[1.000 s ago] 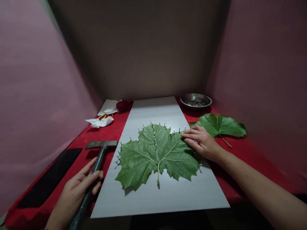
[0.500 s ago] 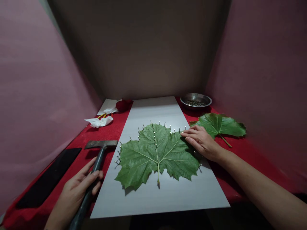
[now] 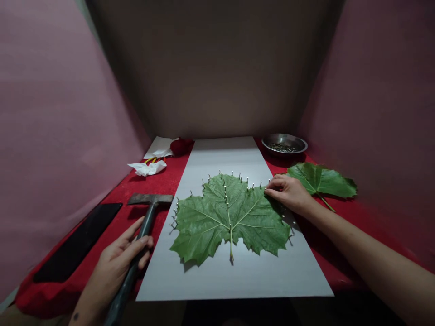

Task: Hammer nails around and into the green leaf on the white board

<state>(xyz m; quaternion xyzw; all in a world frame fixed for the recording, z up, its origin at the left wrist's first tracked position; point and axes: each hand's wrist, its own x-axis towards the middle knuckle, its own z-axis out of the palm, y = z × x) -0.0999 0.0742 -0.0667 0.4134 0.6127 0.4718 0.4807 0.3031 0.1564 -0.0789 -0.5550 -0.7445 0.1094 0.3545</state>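
My left hand [image 3: 122, 260] is wrapped round the dark handle of a hammer [image 3: 151, 199], whose head lies over the red cloth left of the board. A large green leaf [image 3: 204, 219] rests on the white board [image 3: 190, 285], its stem towards me. Several nails [image 3: 225, 194] stand along its outline and down its middle vein. My right hand [image 3: 288, 192] is at the leaf's upper right edge, thumb and fingers pinched on a nail [image 3: 265, 189]; only a small bright bit of it shows. More nails [image 3: 283, 217] stand on the right edge, partly behind that hand.
A metal bowl [image 3: 284, 146] of nails stands at the back right. A second leaf [image 3: 317, 179] lies right of the board. On the red cloth [image 3: 159, 181] are crumpled white tissue [image 3: 149, 168], a red item [image 3: 181, 146], yellow handles [image 3: 152, 160] and a black flat strip [image 3: 79, 242].
My right hand's fingers have drawn from a flatter spread into a pinch at the leaf's edge. My left hand still holds the hammer. The whole view has shifted slightly.
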